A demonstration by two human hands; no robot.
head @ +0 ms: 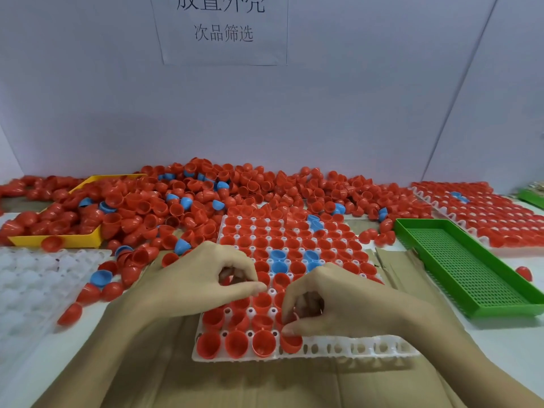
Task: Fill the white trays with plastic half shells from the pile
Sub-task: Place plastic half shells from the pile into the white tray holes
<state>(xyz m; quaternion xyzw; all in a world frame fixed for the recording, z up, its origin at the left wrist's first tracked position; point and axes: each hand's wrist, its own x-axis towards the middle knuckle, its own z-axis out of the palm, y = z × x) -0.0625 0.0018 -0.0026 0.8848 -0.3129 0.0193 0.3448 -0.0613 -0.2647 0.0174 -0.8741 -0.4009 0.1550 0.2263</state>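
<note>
— Where are the shells going?
— Into the white tray (353,347), near row. The right hand (332,301) pinches a red half shell (291,341) over a pocket; the left hand (203,278) curls, red showing under its fingers (250,287).
— Tricky to hold?
— Light, stiff, slick, I'd guess. Take the rim. The pile (206,201) sits behind.

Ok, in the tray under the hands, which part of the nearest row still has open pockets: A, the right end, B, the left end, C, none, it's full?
A: in the white tray, red shells fill the nearest row's left pockets, while those right of the right hand are bare.
</note>
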